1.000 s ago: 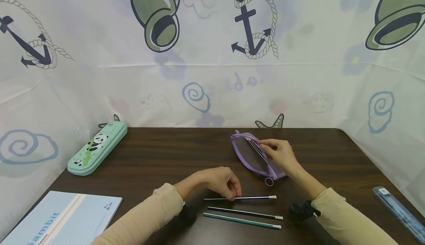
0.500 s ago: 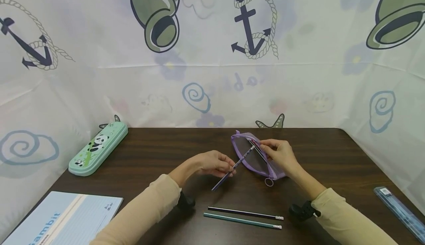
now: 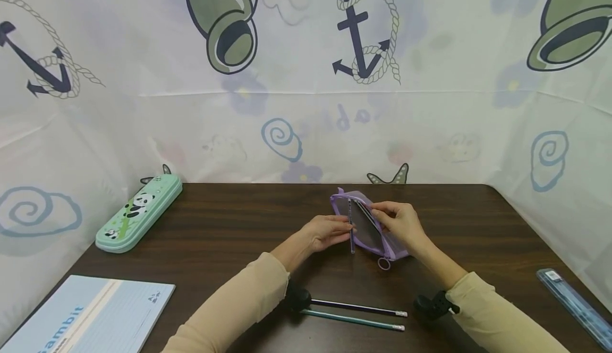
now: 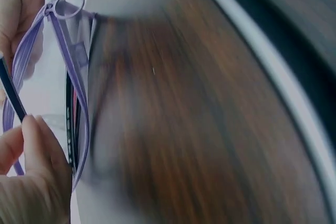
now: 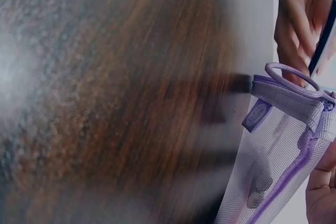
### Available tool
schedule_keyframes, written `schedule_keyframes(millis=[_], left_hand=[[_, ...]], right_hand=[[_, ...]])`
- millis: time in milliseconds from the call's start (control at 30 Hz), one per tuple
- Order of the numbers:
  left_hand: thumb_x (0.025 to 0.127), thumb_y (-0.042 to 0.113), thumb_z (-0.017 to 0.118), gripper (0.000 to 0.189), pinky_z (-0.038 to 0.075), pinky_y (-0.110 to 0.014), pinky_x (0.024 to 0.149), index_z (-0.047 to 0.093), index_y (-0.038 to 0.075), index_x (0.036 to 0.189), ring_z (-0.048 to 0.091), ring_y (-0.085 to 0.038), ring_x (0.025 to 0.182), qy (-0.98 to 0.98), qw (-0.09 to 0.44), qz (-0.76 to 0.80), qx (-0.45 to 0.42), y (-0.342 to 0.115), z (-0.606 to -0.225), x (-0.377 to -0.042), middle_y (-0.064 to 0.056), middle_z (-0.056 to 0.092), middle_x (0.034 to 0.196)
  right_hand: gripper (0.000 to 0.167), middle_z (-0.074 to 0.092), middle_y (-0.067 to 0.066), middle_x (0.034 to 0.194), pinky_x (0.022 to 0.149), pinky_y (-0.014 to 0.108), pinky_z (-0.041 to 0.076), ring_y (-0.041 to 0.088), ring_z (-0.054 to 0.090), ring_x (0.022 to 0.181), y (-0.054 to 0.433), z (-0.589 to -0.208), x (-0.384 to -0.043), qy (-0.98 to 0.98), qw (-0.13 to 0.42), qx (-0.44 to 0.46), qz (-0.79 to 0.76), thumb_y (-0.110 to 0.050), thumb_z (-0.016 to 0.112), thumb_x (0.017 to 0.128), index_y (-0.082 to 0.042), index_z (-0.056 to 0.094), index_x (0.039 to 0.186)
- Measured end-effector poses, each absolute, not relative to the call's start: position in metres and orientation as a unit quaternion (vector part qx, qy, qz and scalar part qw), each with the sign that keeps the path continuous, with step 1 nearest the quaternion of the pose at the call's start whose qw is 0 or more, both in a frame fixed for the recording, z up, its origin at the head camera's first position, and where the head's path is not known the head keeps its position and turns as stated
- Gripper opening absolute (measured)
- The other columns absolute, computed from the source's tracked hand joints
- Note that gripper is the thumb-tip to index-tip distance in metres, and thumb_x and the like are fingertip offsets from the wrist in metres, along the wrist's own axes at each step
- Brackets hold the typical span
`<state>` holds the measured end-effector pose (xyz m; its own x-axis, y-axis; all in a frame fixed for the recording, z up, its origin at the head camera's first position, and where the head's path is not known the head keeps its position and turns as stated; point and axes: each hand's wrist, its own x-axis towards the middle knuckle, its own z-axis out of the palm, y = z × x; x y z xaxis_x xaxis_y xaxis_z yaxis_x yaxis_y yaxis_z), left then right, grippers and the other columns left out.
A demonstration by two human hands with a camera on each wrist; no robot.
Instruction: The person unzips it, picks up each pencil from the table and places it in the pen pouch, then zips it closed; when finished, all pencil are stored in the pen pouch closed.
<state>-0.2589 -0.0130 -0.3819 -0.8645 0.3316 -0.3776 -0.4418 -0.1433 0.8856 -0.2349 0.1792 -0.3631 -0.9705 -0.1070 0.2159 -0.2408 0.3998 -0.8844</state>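
My left hand [image 3: 330, 232] pinches a dark blue pencil [image 3: 351, 238], held upright at the mouth of a purple mesh pencil pouch [image 3: 394, 243]. In the left wrist view the pencil [image 4: 12, 92] stands between thumb and fingers, beside the unzipped opening. My right hand [image 3: 399, 222] grips the pouch's far edge and keeps it spread. Inside the pouch several pencils [image 4: 71, 124] show through. A ring-shaped zipper pull [image 5: 292, 77] hangs at the near end. A black pencil [image 3: 358, 307] and a green pencil [image 3: 358, 320] lie on the table below the hands, their left ends hidden by the left wrist camera.
A mint pencil case [image 3: 139, 212] with pandas stands at the back left. The light blue notebook [image 3: 110, 310] lies at the front left. At the right edge is a long blue clear-wrapped pack [image 3: 574, 305]. A printed curtain [image 3: 306, 66] rises behind the dark table [image 3: 258, 204].
My left hand has picked the dark blue pencil off the table, carried it up and right to the pouch, and turned it upright. The right hand stays on the pouch.
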Motion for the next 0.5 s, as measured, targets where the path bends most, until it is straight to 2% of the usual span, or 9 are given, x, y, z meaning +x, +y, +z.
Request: schedule_keyframes(millis=[167, 367, 500], left_hand=[[0.09, -0.008, 0.054, 0.043, 0.049, -0.034, 0.095, 0.046, -0.01, 0.132, 0.063, -0.025, 0.104, 0.599, 0.228, 0.766, -0.045, 0.0, -0.385, -0.258, -0.028, 0.054, 0.127], [0.088, -0.011, 0.055, 0.047, 0.049, -0.036, 0.095, 0.044, -0.01, 0.133, 0.062, -0.029, 0.107, 0.591, 0.198, 0.78, -0.056, 0.015, -0.389, -0.256, -0.028, 0.053, 0.128], [0.086, -0.013, 0.055, 0.049, 0.051, -0.035, 0.092, 0.044, -0.01, 0.133, 0.064, -0.027, 0.101, 0.588, 0.183, 0.785, -0.063, 0.023, -0.392, -0.254, -0.028, 0.055, 0.126]], right_hand=[[0.024, 0.067, 0.027, 0.096, 0.054, 0.02, 0.052, 0.007, 0.058, 0.059, 0.178, -0.364, -0.234, -0.833, 0.052, 0.103, 0.54, -0.005, 0.06, 0.091, 0.01, 0.064, 0.109], [0.024, 0.066, 0.029, 0.098, 0.054, 0.019, 0.052, 0.005, 0.058, 0.06, 0.176, -0.365, -0.236, -0.83, 0.05, 0.11, 0.545, -0.004, 0.059, 0.091, 0.011, 0.063, 0.109], [0.024, 0.066, 0.029, 0.094, 0.053, 0.018, 0.051, 0.004, 0.056, 0.059, 0.175, -0.366, -0.236, -0.83, 0.05, 0.113, 0.543, -0.004, 0.059, 0.091, 0.012, 0.063, 0.109]])
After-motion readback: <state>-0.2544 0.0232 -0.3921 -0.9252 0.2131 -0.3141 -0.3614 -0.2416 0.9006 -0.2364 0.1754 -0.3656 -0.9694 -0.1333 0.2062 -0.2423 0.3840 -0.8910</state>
